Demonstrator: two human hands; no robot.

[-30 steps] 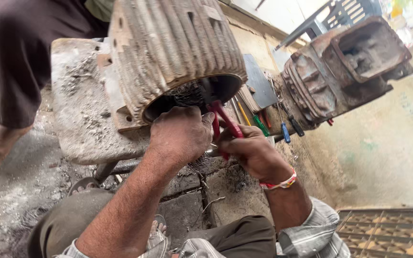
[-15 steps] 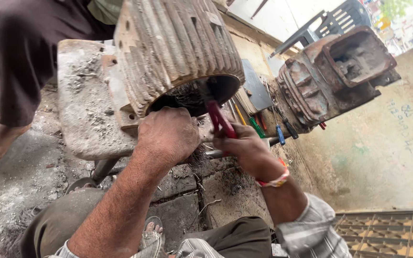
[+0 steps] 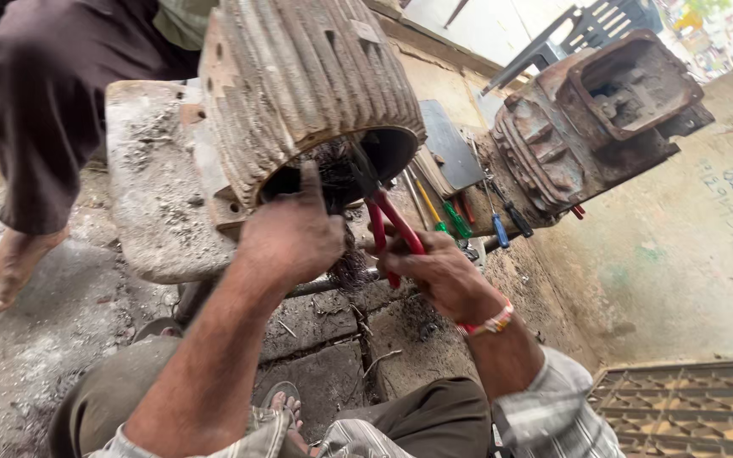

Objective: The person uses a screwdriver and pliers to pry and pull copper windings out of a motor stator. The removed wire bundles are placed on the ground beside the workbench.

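A rusty ribbed motor housing (image 3: 299, 85) lies on its side on a concrete block (image 3: 150, 195), its open end toward me. Dark tangled winding wire (image 3: 332, 174) fills the opening. My left hand (image 3: 294, 233) presses against the lower rim of the opening, thumb up, fingers curled at the wire. My right hand (image 3: 443, 271) grips red-handled pliers (image 3: 388, 220), whose jaws reach into the wire inside the housing.
A second rusty motor casing (image 3: 604, 119) leans at the right. Several screwdrivers (image 3: 477, 216) with coloured handles lie beside a dark flat plate (image 3: 451, 144). Another person's leg and bare foot (image 3: 2, 271) stand at the left. A metal grate (image 3: 689, 407) lies at the lower right.
My left hand has shifted up against the housing rim with the thumb raised. The pliers stay in the winding and my right hand has moved slightly lower.
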